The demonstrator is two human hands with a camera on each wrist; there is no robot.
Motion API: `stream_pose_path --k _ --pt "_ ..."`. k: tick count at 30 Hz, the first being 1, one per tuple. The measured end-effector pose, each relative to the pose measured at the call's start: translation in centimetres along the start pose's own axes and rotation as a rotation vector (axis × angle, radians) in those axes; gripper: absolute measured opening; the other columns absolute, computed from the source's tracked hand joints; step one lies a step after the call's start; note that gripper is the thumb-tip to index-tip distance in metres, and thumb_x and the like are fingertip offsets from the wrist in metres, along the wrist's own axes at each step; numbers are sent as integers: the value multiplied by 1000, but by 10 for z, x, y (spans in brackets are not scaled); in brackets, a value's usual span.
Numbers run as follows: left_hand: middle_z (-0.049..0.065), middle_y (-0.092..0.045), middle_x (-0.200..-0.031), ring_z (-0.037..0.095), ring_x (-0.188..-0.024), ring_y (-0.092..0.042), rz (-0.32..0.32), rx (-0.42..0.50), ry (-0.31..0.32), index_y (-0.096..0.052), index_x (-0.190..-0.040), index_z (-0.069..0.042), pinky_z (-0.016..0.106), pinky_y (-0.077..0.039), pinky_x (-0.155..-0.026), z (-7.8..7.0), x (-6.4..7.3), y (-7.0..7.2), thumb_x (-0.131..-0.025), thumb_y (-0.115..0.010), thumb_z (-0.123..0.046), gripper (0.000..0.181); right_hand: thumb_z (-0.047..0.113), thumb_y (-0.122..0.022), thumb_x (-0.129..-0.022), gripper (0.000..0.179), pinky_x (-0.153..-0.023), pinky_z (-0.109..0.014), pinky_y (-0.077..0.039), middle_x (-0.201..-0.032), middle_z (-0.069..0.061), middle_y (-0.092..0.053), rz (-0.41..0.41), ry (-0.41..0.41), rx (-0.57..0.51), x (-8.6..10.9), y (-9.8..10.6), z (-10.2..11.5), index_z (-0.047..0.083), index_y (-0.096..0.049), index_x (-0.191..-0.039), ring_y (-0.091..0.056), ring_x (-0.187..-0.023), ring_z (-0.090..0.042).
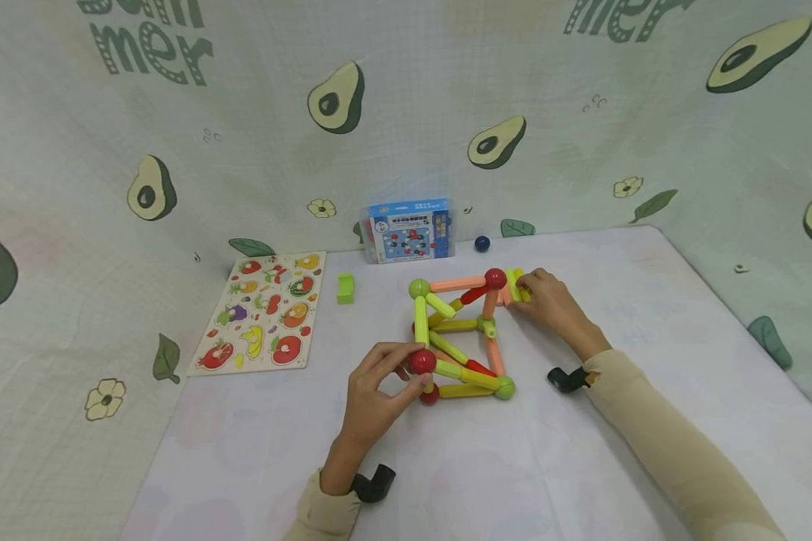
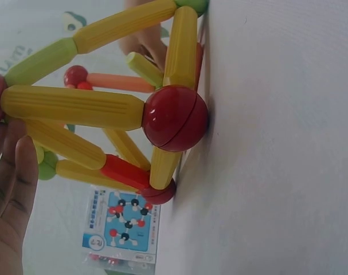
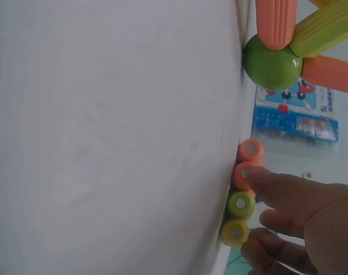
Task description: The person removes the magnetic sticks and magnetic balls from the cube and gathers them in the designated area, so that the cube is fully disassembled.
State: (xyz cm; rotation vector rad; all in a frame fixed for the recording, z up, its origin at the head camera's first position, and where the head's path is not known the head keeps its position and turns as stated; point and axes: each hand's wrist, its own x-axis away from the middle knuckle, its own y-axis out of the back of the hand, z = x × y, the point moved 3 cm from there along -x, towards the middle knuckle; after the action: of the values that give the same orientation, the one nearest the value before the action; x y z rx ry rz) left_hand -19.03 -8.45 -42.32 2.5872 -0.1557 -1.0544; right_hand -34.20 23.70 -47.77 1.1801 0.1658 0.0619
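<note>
Between left thumb and bent fingers, pinching a glossy red plastic ball (image 1: 422,361) with the left hand (image 1: 372,398), at the near upper corner of a box-like open frame (image 1: 455,325) built of yellow, lime, coral and red plastic rods, joined by red and green balls. Just below the left fingertips, can follow a ribbed yellow plastic rod (image 2: 73,107) down to a second red ball (image 2: 175,117) set on the white cloth-covered table (image 1: 514,481). Right of those fingers, at the frame's low near corner, can see a shiny green plastic ball (image 1: 505,388). Under the right hand (image 1: 548,304), near the frame's far right corner, reaching a row of loose rods laid side by side: two coral rods (image 3: 240,177), one lime rod (image 3: 241,204) and one yellow rod (image 3: 235,232). With right thumb apart from the other fingers, spanning from the second coral end to the yellow one; cannot tell of a pinch on any. Beyond the right fingers, can spot a dark blue ball (image 1: 482,243) and, farther left, a blue-and-white printed box (image 1: 409,231). Ahead and left of the left fingers, can make out a small lime-green block (image 1: 346,289) and a pale fruit-picture board (image 1: 260,361).
</note>
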Motion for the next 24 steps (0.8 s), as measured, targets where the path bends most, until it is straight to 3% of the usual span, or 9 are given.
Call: stream_pose_path --k 7,16,24 --pt "5 -63 -111 23 -87 -62 9 8 -4 -69 -124 -9 31 -58 -69 35 12 -7 -81 -85 -11 46 24 -76 -91 45 -93 -54 -47 -118 -24 -55 -36 12 -32 1 2 4 -7 -63 -121 -53 -103 -38" --pt "1 -62 -113 23 -88 -62 18 -1 21 -69 -126 -12 29 -57 -72 35 12 -8 -83 -84 -14 46 11 -70 -93 26 -85 -47 -55 -106 -13 -64 -39 116 -155 30 13 31 -2 -67 -116 -60 -96 -30" --pt "2 -63 -112 23 -87 -63 15 0 30 -69 -126 -11 30 -58 -72 34 12 -6 -82 -84 -13 46 7 -72 -87 29 -77 -42 -57 -108 -11 -66 -61 314 -207 63 12 54 3 -67 -116 -62 -92 -24"
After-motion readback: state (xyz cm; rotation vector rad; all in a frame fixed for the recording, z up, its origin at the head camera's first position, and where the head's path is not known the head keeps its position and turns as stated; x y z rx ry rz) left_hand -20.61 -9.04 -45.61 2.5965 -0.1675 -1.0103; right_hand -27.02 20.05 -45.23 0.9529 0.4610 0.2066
